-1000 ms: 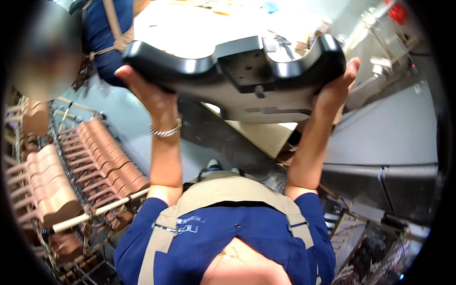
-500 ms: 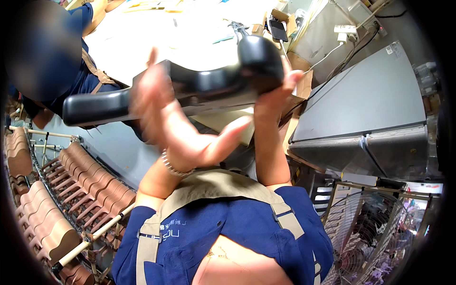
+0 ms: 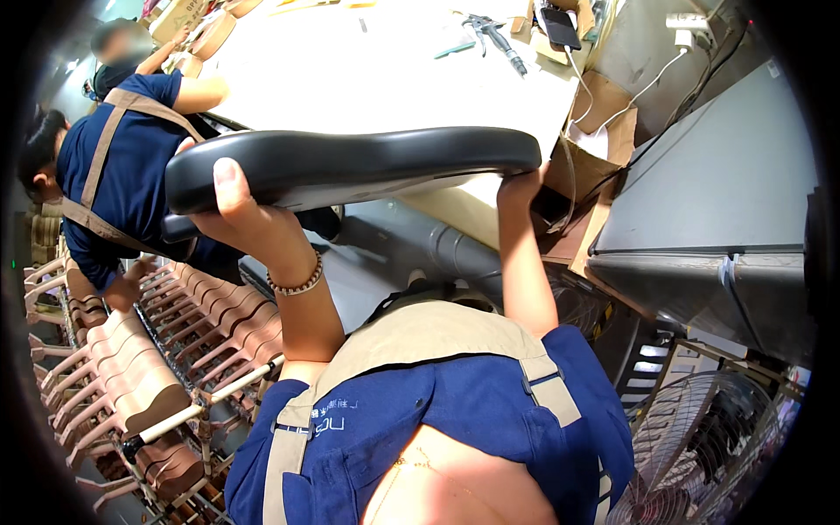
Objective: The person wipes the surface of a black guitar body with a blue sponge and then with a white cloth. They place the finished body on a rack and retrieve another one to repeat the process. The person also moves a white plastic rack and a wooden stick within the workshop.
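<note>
A black curved body (image 3: 367,157), perhaps of a guitar, is held up almost edge-on across my view, its smooth rim toward me. My left hand (image 3: 245,219) grips its left end, thumb along the near side and the other fingers mostly hidden behind it. My right hand (image 3: 518,188) holds the right end from beneath, its fingers partly covered. The body is in front of a pale worktable (image 3: 315,61), on which lie a spray-gun-like metal tool (image 3: 499,48) and a small teal item (image 3: 453,50).
Co-workers (image 3: 114,166) (image 3: 118,66) are at the left, one bending over a rack of wooden parts (image 3: 131,376). At right are a phone (image 3: 560,26), cardboard box (image 3: 604,149), grey cabinet (image 3: 700,192) and caged fan (image 3: 682,446). A power strip (image 3: 691,26) has cables.
The black body has been turned in my hands from its recessed side to edge-on, with my left hand regripping the end. A co-worker has leaned down over the rack at left.
</note>
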A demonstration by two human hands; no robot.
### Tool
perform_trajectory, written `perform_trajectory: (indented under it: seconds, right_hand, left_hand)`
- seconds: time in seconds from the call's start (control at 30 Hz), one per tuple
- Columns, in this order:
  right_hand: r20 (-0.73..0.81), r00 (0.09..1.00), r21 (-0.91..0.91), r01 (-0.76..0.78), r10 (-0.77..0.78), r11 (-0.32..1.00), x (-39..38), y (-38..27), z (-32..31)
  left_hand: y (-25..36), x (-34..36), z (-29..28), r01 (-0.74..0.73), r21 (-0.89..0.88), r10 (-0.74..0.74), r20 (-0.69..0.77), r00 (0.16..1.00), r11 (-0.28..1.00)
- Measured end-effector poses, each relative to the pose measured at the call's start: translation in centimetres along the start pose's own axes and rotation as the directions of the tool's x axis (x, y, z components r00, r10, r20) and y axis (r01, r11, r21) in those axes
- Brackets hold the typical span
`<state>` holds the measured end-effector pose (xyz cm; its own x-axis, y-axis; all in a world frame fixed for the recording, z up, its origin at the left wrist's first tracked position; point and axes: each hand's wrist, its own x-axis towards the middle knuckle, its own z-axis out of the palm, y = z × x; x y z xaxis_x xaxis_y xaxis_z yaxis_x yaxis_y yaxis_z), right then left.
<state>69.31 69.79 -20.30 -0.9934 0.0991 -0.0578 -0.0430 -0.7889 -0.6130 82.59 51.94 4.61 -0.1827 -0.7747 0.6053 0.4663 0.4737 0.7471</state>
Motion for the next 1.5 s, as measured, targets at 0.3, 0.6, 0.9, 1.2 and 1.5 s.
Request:
perform_trajectory:
  seconds: [0.3, 0.6, 0.9, 1.2, 1.5]
  right_hand:
    - [0.527, 0.701, 0.248, -0.667, 0.480, 0.702, -4.5, 1.7, -2.2]
    - [0.199, 0.779, -0.038, -0.600, 0.594, 0.799, -3.6, -7.4, 0.1]
    - [0.162, 0.967, -0.311, -0.139, 0.196, 0.940, -7.5, -13.1, 1.3]
    - [0.275, 0.931, -0.099, -0.222, 0.241, 0.970, -8.8, -14.4, 3.0]
    - [-0.050, 0.989, -0.535, -0.147, 0.142, 0.832, -11.3, -16.9, 4.6]
  left_hand:
    - [0.6, -0.4, -5.4, 0.247, -0.655, 0.030, 0.380, 0.924, 0.715]
    - [-1.6, -1.2, -9.4, 0.423, -0.732, -0.259, 0.335, 0.906, 0.533]
    - [-9.9, -5.3, -17.0, 0.807, -0.586, -0.634, 0.596, 0.493, 0.078]
    - [-10.4, -4.9, -18.5, 0.877, -0.480, -0.665, 0.643, 0.379, 0.036]
    - [-7.0, -5.4, -17.3, 0.884, -0.458, -0.792, 0.505, 0.343, 0.091]
